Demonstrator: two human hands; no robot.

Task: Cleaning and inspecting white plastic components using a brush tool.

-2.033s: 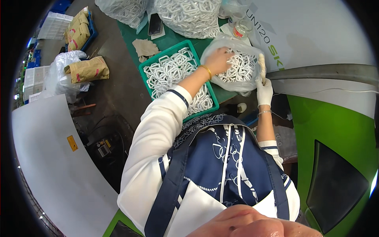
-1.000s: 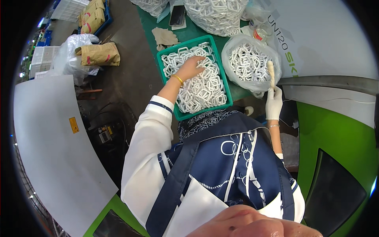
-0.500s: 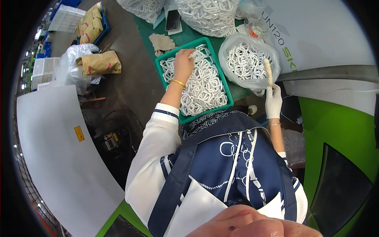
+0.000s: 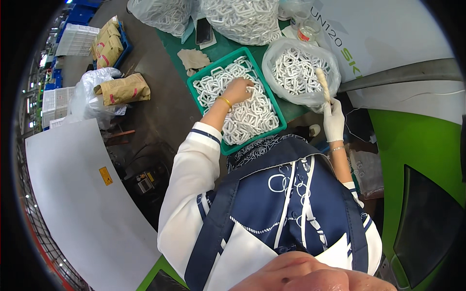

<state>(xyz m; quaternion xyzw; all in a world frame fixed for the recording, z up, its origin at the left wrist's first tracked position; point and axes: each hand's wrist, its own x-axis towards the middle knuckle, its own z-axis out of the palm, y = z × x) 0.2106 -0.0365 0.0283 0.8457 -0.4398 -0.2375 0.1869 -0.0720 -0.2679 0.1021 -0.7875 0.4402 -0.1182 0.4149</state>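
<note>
My bare left hand (image 4: 238, 91), with a gold bangle at its wrist, reaches into a green tray (image 4: 277, 130) filled with white plastic links (image 4: 251, 115). Its fingers curl down among the links, and what they hold is hidden. On the right, my gloved right hand (image 4: 333, 122) grips the lower end of a beige, tape-wrapped stick (image 4: 322, 83). The stick's upper end points over a clear plastic bag (image 4: 272, 77), which is open at the top and holds more white links (image 4: 297, 72). The stick's lower end is hidden in the glove.
Two full bags of links (image 4: 240, 22) (image 4: 165, 13) stand at the back of the green table (image 4: 171, 44). Nearby are a phone (image 4: 204, 32), a cloth (image 4: 193, 59) and a glass jar (image 4: 307, 32). A grey machine panel (image 4: 383, 39) borders the right side; paper sacks (image 4: 125, 89) lie at left.
My left hand has moved from the tray's far part toward its middle, to the right and nearer. My right hand still grips the stick beside the bag. The whole view has shifted slightly.
</note>
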